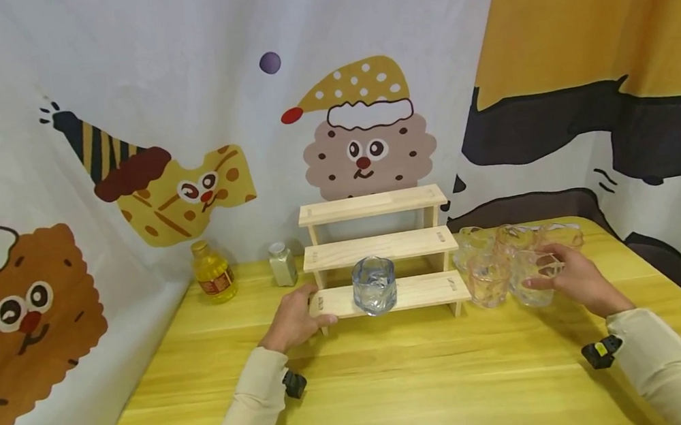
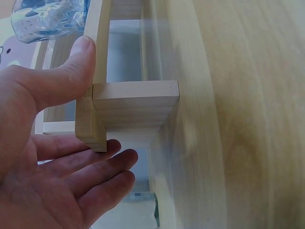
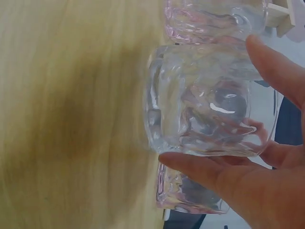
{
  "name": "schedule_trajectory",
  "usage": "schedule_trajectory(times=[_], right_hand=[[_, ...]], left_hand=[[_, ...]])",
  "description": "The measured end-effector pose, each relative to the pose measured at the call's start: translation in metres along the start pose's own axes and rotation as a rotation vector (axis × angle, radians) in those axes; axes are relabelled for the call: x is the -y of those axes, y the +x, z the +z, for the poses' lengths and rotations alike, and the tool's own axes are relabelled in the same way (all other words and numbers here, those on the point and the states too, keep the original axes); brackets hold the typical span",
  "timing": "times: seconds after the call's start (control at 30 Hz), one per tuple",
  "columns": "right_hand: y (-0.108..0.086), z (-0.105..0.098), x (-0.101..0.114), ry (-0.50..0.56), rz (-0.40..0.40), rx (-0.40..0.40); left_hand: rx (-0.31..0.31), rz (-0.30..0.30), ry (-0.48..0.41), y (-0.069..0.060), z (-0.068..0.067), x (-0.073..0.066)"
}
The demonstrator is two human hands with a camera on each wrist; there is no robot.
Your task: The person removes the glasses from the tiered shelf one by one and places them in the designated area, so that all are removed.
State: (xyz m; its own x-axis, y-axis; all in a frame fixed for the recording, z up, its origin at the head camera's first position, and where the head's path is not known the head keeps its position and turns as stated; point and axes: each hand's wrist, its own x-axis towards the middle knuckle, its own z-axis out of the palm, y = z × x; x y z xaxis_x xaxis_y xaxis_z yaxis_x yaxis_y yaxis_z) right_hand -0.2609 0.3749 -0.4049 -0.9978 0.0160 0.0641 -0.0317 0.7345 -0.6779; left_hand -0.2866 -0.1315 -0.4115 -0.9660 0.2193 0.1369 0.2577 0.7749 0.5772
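A three-tier wooden display shelf (image 1: 424,289) stands on the table. A bluish clear glass (image 1: 375,286) sits upright on its lowest step. My left hand (image 1: 292,318) holds the left end of that step; the left wrist view has the thumb (image 2: 83,59) against the board and the other fingers at its far side. At the right, my right hand (image 1: 577,278) grips a clear wavy glass (image 3: 209,102), thumb on one side and fingers on the other. That glass stands close beside a pinkish glass (image 1: 487,282). Whether its base touches the table is hard to tell.
Behind the gripped glass are several more clear and pinkish glasses (image 1: 509,237), close together. A yellow bottle (image 1: 214,274) and a small lidded jar (image 1: 283,266) stand left of the shelf. A printed curtain (image 1: 191,69) hangs behind the wooden table (image 1: 395,392).
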Motion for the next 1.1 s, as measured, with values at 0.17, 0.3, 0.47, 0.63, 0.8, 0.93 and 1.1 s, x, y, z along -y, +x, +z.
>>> schedule_trajectory(times=[0.17, 0.3, 0.47, 0.63, 0.8, 0.93, 1.1], right_hand=[[-0.007, -0.001, 0.008, -0.108, 0.01, 0.008], [-0.022, 0.001, 0.038, -0.26, -0.044, -0.049], [-0.038, 0.021, 0.083, -0.316, -0.237, -0.212], [-0.044, 0.045, 0.11, -0.316, -0.413, -0.311], [-0.039, 0.069, 0.123, -0.217, -0.468, -0.272], [-0.03, 0.088, 0.127, -0.1, -0.493, -0.194], [-0.021, 0.108, 0.136, 0.055, -0.494, -0.102]], left_hand=[[0.003, -0.009, -0.007, -0.001, 0.002, 0.0], [0.015, -0.011, -0.017, -0.002, 0.001, -0.001], [0.007, -0.006, -0.03, -0.001, 0.0, -0.001], [0.014, -0.011, -0.041, -0.001, 0.002, -0.002], [0.023, -0.029, -0.047, -0.001, 0.004, -0.001], [0.016, -0.032, -0.044, -0.001, 0.004, -0.001], [0.016, -0.023, -0.048, -0.001, 0.001, 0.0]])
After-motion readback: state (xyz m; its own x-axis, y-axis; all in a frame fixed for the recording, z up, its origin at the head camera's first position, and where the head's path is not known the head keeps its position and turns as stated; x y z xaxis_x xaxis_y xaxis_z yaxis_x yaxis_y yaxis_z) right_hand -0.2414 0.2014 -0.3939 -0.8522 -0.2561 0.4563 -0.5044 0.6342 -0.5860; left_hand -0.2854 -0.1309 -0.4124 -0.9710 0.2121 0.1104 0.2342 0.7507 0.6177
